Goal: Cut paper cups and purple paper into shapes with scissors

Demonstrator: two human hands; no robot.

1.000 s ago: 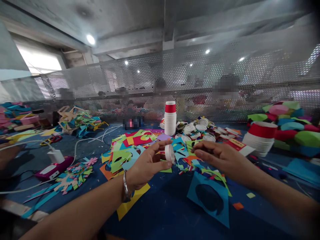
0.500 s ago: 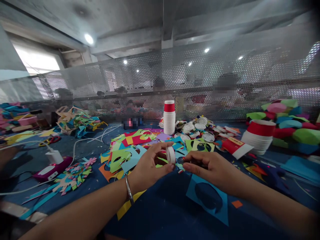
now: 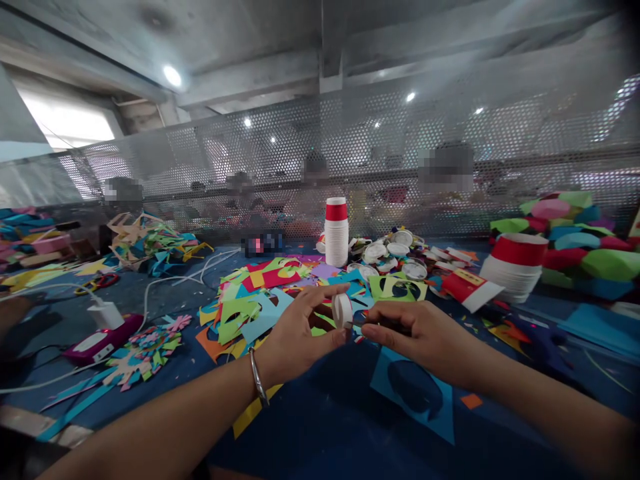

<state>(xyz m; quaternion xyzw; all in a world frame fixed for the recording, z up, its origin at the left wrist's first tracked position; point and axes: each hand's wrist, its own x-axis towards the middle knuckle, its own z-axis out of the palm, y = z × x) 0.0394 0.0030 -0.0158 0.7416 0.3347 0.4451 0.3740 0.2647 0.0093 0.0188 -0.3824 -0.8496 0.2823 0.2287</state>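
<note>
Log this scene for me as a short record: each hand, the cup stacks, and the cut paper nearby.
Left hand: holds a small white round piece on edge, between thumb and fingers
Right hand: fingers curled, close to that piece; whether it grips anything is unclear
Upright cup stack: beyond the hands, red cup on top
Leaning cup stack: at the right
Blue sheet: below the right hand, large hole cut out
</note>
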